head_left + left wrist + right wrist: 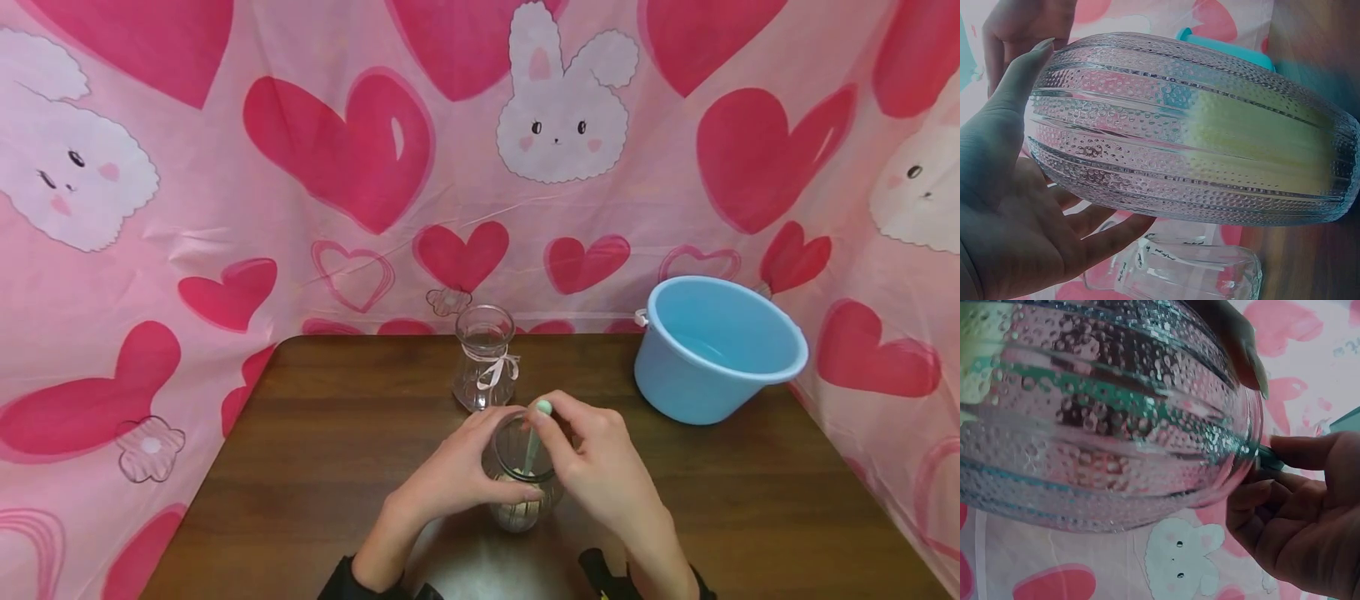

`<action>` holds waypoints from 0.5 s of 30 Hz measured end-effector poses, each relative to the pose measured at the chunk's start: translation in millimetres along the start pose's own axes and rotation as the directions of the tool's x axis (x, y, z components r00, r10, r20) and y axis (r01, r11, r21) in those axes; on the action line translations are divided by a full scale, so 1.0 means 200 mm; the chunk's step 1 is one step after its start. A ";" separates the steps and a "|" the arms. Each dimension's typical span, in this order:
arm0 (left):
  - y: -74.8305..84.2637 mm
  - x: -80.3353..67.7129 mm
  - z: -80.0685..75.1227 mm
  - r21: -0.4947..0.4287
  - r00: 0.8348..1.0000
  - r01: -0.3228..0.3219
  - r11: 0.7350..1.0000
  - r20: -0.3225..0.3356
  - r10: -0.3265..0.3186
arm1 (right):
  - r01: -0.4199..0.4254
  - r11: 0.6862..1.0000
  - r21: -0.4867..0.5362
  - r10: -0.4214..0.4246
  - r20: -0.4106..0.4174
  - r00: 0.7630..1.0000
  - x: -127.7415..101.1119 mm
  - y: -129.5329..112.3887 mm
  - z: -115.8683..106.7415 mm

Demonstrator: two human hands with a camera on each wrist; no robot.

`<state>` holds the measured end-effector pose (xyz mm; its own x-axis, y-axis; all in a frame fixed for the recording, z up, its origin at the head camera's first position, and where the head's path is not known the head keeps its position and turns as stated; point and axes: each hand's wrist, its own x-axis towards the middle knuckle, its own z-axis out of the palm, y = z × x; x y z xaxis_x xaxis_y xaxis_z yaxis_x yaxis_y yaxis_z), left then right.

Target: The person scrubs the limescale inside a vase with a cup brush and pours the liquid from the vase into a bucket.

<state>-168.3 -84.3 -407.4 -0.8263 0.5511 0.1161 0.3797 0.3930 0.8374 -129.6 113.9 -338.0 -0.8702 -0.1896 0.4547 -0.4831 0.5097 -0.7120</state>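
Item: ribbed glass vase (521,492), near centre of tabletop (315,450). Left hand (457,479) wraps its side. Right hand (592,467) pinches a green-handled brush (534,442), its pale head inside. Scrubbing seemingly under way. Bowed glass vase (484,358) and blue basin (716,346) stand untouched farther back.

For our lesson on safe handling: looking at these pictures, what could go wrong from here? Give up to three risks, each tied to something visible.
1. The left hand grips the beaded glass jar only at its side; hard pushes on the brush could tip it.
2. The right hand pinches the green handle at its tip, so it may slip.
3. The ribboned vase stands close behind; an elbow swing might knock it.
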 end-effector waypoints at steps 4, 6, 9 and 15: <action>-0.01 0.00 0.00 -0.020 1.000 0.002 1.000 0.003 -0.001 | 0.000 1.000 -0.019 0.001 0.040 0.999 0.00 0.00 0.01; -0.01 0.00 0.00 -0.021 1.000 -0.001 1.000 0.001 0.001 | 0.052 0.999 0.004 -0.052 -0.034 0.998 -0.01 -0.01 0.00; -0.01 0.00 0.00 -0.017 1.000 -0.008 1.000 -0.001 0.008 | 0.163 0.985 0.049 -0.152 -0.182 0.972 -0.02 -0.03 -0.02; 0.00 0.01 0.00 -0.005 1.000 -0.014 1.000 -0.006 0.014 | 0.177 0.983 0.040 -0.164 -0.215 0.963 -0.03 -0.04 -0.02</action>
<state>-169.6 -84.0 -408.0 -0.8231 0.5526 0.1310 0.3895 0.3814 0.8384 -120.5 114.3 -331.9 -0.7374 -0.0856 0.6700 -0.6330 0.4338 -0.6412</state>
